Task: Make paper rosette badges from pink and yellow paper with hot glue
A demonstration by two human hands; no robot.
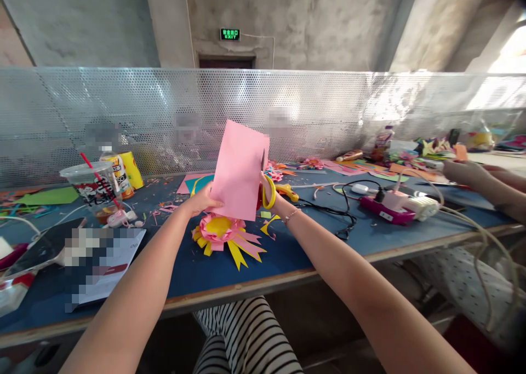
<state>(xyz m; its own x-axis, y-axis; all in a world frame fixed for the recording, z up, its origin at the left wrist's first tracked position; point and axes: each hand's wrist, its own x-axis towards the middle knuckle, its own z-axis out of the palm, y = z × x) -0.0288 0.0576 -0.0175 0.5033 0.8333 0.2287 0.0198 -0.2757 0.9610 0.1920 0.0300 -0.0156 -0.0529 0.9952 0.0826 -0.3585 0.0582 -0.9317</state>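
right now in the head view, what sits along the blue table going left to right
clear plastic cup with red straw → left hand → pink paper sheet → yellow-handled scissors in right hand → pink glue gun → another person's hand

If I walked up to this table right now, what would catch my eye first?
Most likely the pink sheet of paper, held upright in the middle by the left hand while the right hand works yellow-handled scissors at its right edge. Just below it, on the blue table, lies a pink and yellow paper flower. A plastic cup with a red straw stands to the left.
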